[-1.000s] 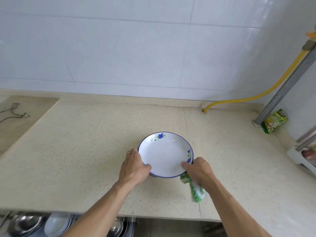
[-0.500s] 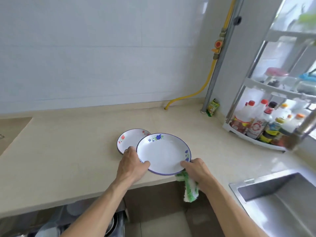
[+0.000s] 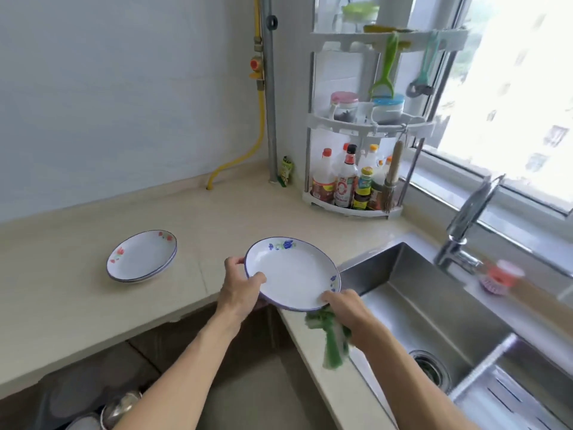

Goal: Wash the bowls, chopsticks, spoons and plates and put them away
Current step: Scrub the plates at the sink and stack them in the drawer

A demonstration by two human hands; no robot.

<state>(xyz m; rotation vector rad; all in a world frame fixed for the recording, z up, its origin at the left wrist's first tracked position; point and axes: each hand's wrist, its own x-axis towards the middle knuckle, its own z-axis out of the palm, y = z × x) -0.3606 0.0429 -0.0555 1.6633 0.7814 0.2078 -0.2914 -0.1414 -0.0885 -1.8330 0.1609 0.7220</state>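
plate: blue-flowered plate (image 3: 293, 273) held level over the counter corner, sink (image 3: 412, 302) just to its right
left hand: left hand (image 3: 243, 288) pinches the near-left rim
right hand: right hand (image 3: 342, 305) pinches the near-right rim, green cloth (image 3: 330, 339) tucked under (nearer the sink)
waiting: red-flowered plates (image 3: 142, 256) stacked on the counter, well left

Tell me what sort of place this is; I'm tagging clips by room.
A home kitchen, most likely: a steel sink with a faucet, a corner rack of sauce bottles, and plates on the counter.

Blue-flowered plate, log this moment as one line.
plate: held off counter | left hand: grips rim | right hand: rim plus cloth | beside sink
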